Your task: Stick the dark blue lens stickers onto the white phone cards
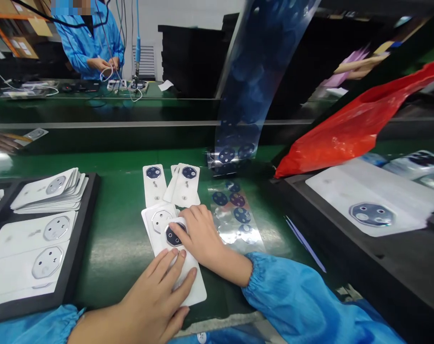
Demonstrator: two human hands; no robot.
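Observation:
A white phone back panel [193, 286] with a dark octagonal camera area lies on the green mat, overlapping another white panel [148, 217] with a silver octagon. My left hand [156, 291] is open, its spread fingers resting on the lower part of the front panel. My right hand [206, 236] touches the dark octagon [174, 236] with its thumb; the other fingers are extended beside the panel's upper right edge. Beyond them lie a single panel [154, 186] and a small overlapping group of panels [186, 186]. A clear film sheet with dark round stickers [234, 215] is right of my right hand.
A black tray [84, 229] of stacked panels stands left. Purple tweezers [305, 243] lie on the right of the mat. Farther right are a red plastic bag [331, 129] and a wrapped panel [371, 210]. A hanging film strip [253, 62] rises behind; a co-worker [91, 45] stands opposite.

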